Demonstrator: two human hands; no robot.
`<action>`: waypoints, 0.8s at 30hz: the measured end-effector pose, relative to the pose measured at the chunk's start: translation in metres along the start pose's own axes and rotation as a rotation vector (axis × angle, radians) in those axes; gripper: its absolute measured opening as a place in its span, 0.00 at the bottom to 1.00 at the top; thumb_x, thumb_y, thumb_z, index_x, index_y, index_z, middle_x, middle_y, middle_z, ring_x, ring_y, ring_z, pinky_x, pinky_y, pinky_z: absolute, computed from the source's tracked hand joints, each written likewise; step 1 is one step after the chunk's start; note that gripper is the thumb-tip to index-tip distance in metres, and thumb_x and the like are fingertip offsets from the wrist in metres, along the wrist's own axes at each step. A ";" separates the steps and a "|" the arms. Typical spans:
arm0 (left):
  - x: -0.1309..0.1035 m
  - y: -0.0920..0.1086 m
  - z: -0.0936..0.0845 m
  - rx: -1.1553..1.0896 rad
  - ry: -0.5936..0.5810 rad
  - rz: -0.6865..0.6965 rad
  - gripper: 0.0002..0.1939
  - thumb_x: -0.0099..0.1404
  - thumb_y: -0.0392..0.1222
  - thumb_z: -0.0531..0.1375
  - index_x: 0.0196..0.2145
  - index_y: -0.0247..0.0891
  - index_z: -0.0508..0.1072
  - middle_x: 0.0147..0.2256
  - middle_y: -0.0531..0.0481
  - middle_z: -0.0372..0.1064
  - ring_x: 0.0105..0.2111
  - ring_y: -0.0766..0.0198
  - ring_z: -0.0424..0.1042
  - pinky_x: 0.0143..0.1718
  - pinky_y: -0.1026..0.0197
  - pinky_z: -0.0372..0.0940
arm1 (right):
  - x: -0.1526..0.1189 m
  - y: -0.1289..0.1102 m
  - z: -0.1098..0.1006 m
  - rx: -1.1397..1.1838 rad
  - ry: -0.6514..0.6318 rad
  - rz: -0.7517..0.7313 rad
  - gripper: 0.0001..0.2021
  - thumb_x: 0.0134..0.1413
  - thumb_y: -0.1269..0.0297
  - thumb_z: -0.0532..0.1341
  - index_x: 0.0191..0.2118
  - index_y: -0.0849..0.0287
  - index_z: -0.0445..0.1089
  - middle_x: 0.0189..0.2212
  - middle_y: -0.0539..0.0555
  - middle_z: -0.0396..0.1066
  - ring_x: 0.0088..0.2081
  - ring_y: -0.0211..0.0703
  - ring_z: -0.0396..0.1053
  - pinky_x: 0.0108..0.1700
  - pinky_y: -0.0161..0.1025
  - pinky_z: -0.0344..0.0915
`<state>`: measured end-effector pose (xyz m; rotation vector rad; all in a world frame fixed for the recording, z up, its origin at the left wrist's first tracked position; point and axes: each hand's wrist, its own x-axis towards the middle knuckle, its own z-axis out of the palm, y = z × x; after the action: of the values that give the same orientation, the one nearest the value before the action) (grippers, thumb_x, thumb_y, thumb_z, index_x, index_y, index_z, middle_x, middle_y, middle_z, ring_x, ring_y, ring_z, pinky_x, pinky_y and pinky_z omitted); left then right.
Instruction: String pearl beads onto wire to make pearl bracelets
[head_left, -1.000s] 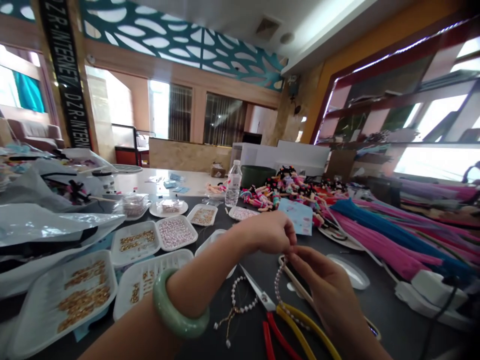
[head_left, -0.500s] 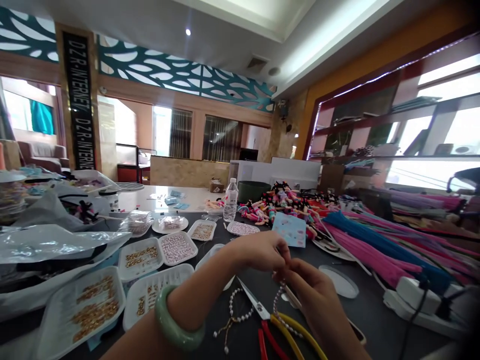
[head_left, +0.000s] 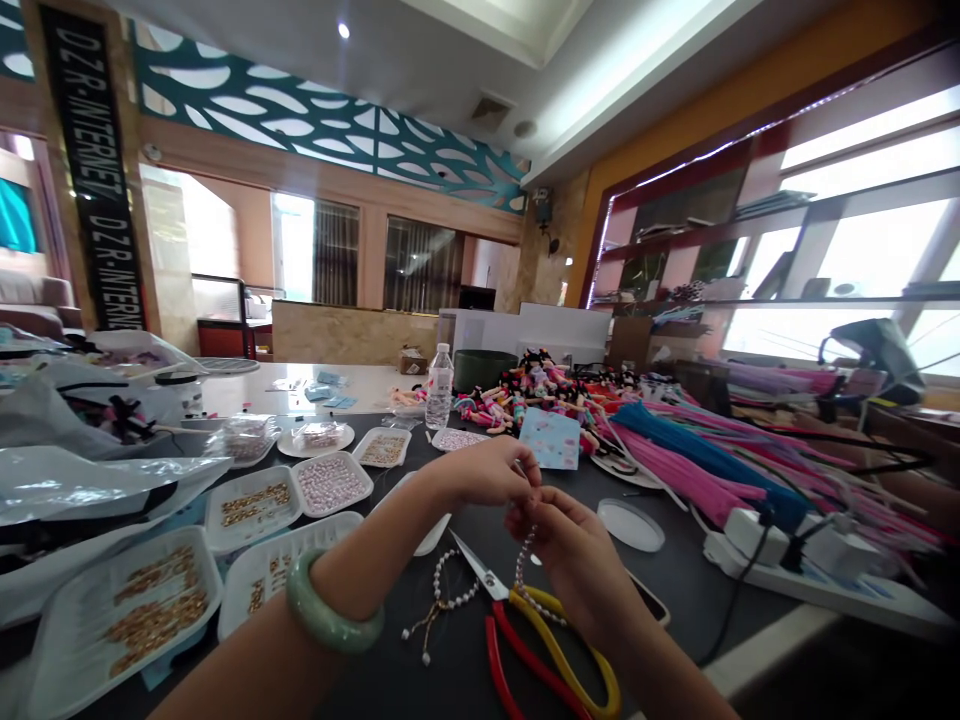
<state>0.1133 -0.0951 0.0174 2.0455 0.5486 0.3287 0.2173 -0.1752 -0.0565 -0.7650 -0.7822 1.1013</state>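
Grips beaded strand (head_left: 520, 568) with nearer right hand (head_left: 576, 545) | hangs lengthwise toward 6 o'clock | holds left hand (head_left: 491, 474) pinched, cannot tell on what

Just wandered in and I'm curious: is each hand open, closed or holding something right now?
Left hand: closed in a pinch; whether it holds anything can't be told.
Right hand: closed, holding the beaded strand.

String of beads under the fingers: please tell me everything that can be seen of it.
The string of beads carries small, pale, faintly pinkish beads with a pearly shine. It hangs in a curve from the right hand, its upper end hidden there near the left hand; its lower part runs across yellow handles.
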 end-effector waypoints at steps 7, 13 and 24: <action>0.006 -0.005 0.002 0.039 0.055 0.098 0.05 0.49 0.32 0.56 0.27 0.35 0.63 0.22 0.54 0.64 0.22 0.69 0.64 0.22 0.67 0.58 | 0.001 -0.001 -0.001 0.073 0.030 0.054 0.14 0.33 0.66 0.72 0.27 0.61 0.69 0.24 0.50 0.72 0.26 0.36 0.70 0.33 0.33 0.64; 0.010 -0.007 0.004 -0.010 0.000 0.185 0.05 0.52 0.32 0.56 0.28 0.36 0.61 0.22 0.56 0.63 0.20 0.72 0.64 0.23 0.68 0.59 | 0.006 0.003 -0.004 0.171 0.022 0.054 0.12 0.31 0.70 0.71 0.26 0.62 0.70 0.22 0.49 0.71 0.25 0.33 0.68 0.32 0.31 0.65; 0.013 -0.018 -0.006 0.205 -0.033 0.239 0.04 0.51 0.31 0.56 0.28 0.34 0.65 0.24 0.55 0.63 0.23 0.72 0.62 0.24 0.68 0.58 | 0.007 0.015 -0.007 0.212 0.002 0.140 0.09 0.36 0.73 0.68 0.29 0.60 0.71 0.26 0.48 0.73 0.29 0.35 0.71 0.39 0.33 0.66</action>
<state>0.1175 -0.0762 0.0045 2.3177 0.3274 0.3924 0.2182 -0.1657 -0.0719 -0.6479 -0.6054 1.2866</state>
